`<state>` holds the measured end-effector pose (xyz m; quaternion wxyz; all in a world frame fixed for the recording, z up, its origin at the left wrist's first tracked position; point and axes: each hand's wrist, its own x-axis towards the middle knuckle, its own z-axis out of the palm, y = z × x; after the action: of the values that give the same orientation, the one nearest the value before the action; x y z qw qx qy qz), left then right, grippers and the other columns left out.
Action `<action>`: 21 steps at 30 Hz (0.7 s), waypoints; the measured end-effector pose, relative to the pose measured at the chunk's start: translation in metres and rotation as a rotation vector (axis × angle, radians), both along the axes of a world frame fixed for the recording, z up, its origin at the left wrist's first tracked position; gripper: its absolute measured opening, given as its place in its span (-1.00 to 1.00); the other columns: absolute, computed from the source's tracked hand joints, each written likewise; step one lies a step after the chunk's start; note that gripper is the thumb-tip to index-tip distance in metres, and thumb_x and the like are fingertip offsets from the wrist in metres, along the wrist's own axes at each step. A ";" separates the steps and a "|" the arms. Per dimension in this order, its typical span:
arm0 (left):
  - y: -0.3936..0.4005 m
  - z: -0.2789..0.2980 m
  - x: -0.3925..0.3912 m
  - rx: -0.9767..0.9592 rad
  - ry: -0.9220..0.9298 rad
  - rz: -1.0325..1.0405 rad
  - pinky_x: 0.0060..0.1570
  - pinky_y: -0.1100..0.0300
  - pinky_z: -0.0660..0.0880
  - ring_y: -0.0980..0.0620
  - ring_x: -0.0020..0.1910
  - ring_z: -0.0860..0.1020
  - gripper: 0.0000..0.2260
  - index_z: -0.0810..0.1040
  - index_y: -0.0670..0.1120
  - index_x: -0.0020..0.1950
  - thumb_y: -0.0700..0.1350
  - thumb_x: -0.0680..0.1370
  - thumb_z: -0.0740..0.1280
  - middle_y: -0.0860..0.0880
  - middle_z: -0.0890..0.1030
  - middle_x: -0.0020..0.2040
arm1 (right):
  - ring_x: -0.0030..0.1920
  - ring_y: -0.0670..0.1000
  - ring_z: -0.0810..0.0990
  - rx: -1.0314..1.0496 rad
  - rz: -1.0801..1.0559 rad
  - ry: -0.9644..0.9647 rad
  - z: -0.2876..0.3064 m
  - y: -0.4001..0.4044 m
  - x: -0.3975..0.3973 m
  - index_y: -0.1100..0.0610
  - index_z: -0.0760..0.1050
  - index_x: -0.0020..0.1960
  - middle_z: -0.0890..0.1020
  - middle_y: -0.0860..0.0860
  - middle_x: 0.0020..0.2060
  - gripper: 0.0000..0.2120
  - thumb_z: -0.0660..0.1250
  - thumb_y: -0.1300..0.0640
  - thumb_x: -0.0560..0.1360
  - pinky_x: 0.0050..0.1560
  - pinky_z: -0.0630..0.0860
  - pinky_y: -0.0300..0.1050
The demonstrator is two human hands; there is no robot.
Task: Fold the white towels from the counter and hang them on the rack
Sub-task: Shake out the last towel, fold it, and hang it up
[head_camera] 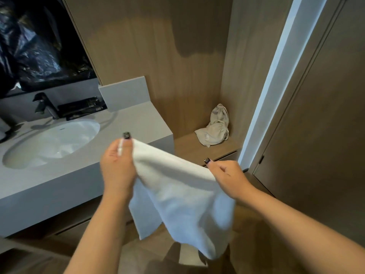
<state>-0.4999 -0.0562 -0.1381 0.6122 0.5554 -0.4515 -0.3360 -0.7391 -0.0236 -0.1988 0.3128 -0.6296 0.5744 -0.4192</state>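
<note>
A white towel (177,194) hangs in the air in front of the grey counter (65,175), stretched between both hands along its top edge. My left hand (118,165) pinches the towel's left upper corner. My right hand (227,175) grips the right upper corner, slightly lower. The rest of the towel drops in loose folds below my wrists. No towel rack is in view, and no other white towel lies on the visible part of the counter.
An oval white sink (53,143) with a dark faucet (45,105) is set into the counter at left. A beige cloth bag (215,127) lies on a low wooden shelf (197,149) at right. A dark door (316,135) stands further right.
</note>
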 end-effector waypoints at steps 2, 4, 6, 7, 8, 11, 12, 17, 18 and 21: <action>-0.002 0.003 0.018 0.029 0.039 0.066 -0.44 0.30 0.25 0.21 -0.47 0.29 -0.66 0.39 -0.01 -0.33 -0.08 0.65 0.24 0.15 0.37 -0.49 | -0.47 -0.12 0.14 0.012 -0.019 0.053 -0.004 -0.001 -0.016 0.07 0.12 -0.46 0.15 -0.10 -0.55 -0.54 0.18 0.02 0.56 -0.37 0.11 -0.13; 0.000 0.002 0.023 0.059 -0.020 0.081 -0.45 0.31 0.25 0.21 -0.48 0.28 -0.65 0.36 -0.01 -0.35 -0.04 0.65 0.25 0.12 0.35 -0.45 | -0.47 -0.11 0.14 -0.008 -0.062 0.063 -0.005 -0.004 -0.026 0.07 0.11 -0.46 0.15 -0.10 -0.56 -0.53 0.20 0.06 0.57 -0.36 0.10 -0.12; 0.001 0.000 0.022 0.075 -0.065 0.049 -0.42 0.28 0.28 0.19 -0.46 0.30 -0.65 0.39 -0.03 -0.34 -0.01 0.63 0.27 0.08 0.36 -0.41 | -0.49 -0.11 0.14 -0.066 -0.126 0.063 -0.002 -0.010 -0.028 0.03 0.08 -0.47 0.14 -0.10 -0.57 -0.47 0.24 0.16 0.60 -0.39 0.09 -0.17; 0.001 -0.001 0.020 0.075 -0.087 0.026 -0.39 0.25 0.28 0.17 -0.43 0.32 -0.65 0.40 -0.06 -0.34 0.00 0.63 0.28 0.08 0.37 -0.40 | -0.50 -0.11 0.13 -0.098 -0.155 0.061 0.001 -0.012 -0.028 0.01 0.07 -0.46 0.14 -0.10 -0.58 -0.46 0.24 0.18 0.60 -0.40 0.07 -0.20; 0.001 -0.002 0.019 0.072 -0.113 0.002 -0.37 0.21 0.29 0.14 -0.40 0.34 -0.65 0.42 -0.09 -0.32 0.01 0.62 0.30 0.08 0.39 -0.40 | -0.50 -0.11 0.13 -0.130 -0.179 0.059 0.005 -0.015 -0.027 0.01 0.07 -0.46 0.14 -0.09 -0.58 -0.47 0.25 0.17 0.59 -0.41 0.06 -0.21; 0.003 0.000 0.008 0.073 -0.225 -0.094 -0.29 0.15 0.39 0.04 -0.28 0.47 -0.82 0.55 -0.05 -0.22 -0.05 0.57 0.38 0.09 0.53 -0.31 | -0.51 -0.12 0.14 -0.219 -0.163 0.055 0.018 -0.017 -0.017 -0.02 0.08 -0.47 0.15 -0.08 -0.58 -0.52 0.22 0.09 0.56 -0.42 0.06 -0.26; 0.005 0.001 0.001 0.074 -0.268 -0.142 -0.27 0.18 0.43 0.10 -0.24 0.52 -0.88 0.58 0.03 -0.19 -0.07 0.54 0.41 0.15 0.59 -0.26 | -0.51 -0.12 0.15 -0.244 -0.136 0.054 0.022 -0.016 -0.011 -0.03 0.09 -0.47 0.17 -0.08 -0.59 -0.52 0.21 0.08 0.56 -0.43 0.08 -0.27; 0.017 -0.007 -0.035 0.080 -0.472 -0.546 0.10 0.36 0.45 0.39 0.06 0.55 -0.77 0.62 0.14 0.17 -0.05 0.53 0.44 0.31 0.66 -0.01 | -0.53 -0.10 0.17 -0.300 -0.085 0.056 0.041 -0.016 0.017 -0.05 0.07 -0.50 0.18 -0.08 -0.62 -0.45 0.24 0.08 0.59 -0.43 0.09 -0.21; 0.018 -0.010 -0.041 0.088 -0.493 -0.616 0.17 0.30 0.45 0.38 0.12 0.54 -0.73 0.61 0.13 0.23 -0.01 0.53 0.43 0.30 0.65 0.06 | -0.54 -0.09 0.19 -0.310 -0.092 0.051 0.044 -0.015 0.020 -0.05 0.08 -0.52 0.20 -0.09 -0.63 -0.44 0.24 0.08 0.59 -0.43 0.09 -0.21; 0.024 -0.020 -0.054 0.074 -0.481 -0.740 0.18 0.18 0.48 0.27 0.16 0.56 -0.73 0.59 0.12 0.24 0.06 0.56 0.33 0.27 0.63 0.13 | -0.55 -0.10 0.23 -0.306 -0.079 0.021 0.051 -0.014 0.024 -0.05 0.12 -0.55 0.23 -0.10 -0.65 -0.40 0.27 0.12 0.61 -0.43 0.12 -0.23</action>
<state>-0.5539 -0.0325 -0.1583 0.3081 0.4401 -0.7373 -0.4097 -0.7156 -0.0374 -0.1483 0.1906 -0.6511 0.5315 -0.5072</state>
